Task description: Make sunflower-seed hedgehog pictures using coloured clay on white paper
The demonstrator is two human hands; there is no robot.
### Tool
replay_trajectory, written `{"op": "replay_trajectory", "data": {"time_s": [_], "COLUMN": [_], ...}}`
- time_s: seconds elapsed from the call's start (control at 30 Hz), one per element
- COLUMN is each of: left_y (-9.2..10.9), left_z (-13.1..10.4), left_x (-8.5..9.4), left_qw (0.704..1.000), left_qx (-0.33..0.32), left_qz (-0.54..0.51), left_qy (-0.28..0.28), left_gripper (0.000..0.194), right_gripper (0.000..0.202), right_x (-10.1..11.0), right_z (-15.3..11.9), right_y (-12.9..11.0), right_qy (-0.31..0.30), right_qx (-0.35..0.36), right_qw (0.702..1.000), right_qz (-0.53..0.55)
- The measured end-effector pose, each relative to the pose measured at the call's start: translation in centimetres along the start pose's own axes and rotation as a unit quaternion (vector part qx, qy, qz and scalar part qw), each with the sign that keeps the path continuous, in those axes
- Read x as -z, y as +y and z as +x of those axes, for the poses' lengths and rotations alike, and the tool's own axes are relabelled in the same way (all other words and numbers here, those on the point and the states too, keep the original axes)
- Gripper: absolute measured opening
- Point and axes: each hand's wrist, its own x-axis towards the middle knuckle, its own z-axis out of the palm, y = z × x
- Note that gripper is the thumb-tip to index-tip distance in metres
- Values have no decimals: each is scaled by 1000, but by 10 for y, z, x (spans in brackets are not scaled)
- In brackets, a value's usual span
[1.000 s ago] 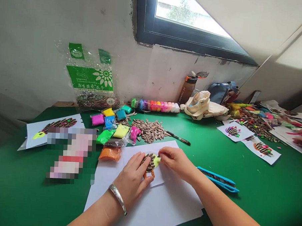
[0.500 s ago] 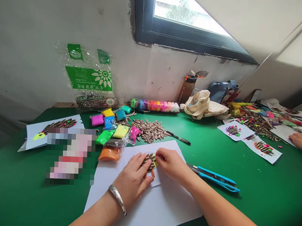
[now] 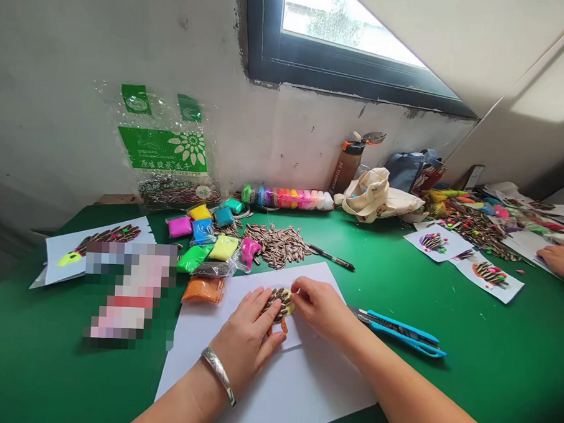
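Note:
My left hand (image 3: 245, 334), with a silver bracelet on its wrist, lies spread on a small white card, its fingertips against a seed-covered figure (image 3: 277, 300). The figure has a yellow clay part on its right and orange clay pieces (image 3: 284, 326) below. At the yellow part, my right hand (image 3: 316, 305) has its thumb and fingers pinched together; whatever is between them is too small to make out. Under the card are larger white sheets (image 3: 312, 387).
Clay packets (image 3: 224, 247), a sunflower seed pile (image 3: 280, 244) and a black pen (image 3: 331, 258) lie beyond the paper. A blue cutter (image 3: 402, 332) is at the right. Farther right are seed pictures (image 3: 492, 274) and another person's hand (image 3: 558, 258).
The whole view has shifted slightly, with objects appearing a little farther left. Both hands keep nearly the same pose at the seed figure.

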Motion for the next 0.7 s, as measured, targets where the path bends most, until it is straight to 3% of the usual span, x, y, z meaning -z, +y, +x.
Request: {"op": "replay_trajectory", "data": {"time_s": [0.17, 0.57, 0.7], "left_y": [0, 0, -1], "left_z": [-1, 0, -1], "left_x": [0, -1, -2], "left_qw": [1000, 1000, 1000], "left_qx": [4, -3, -1], "left_qz": [5, 19, 7], "left_qy": [-4, -12, -3], "left_gripper": [41, 41, 41], "right_gripper": [16, 17, 17], "right_x": [-1, -8, 1], "right_z": [-5, -4, -1], "right_y": [5, -8, 0], "right_qy": [6, -5, -10], "right_qx": [18, 27, 40], "right_qw": [999, 993, 992], "right_qz": [-31, -112, -119]}}
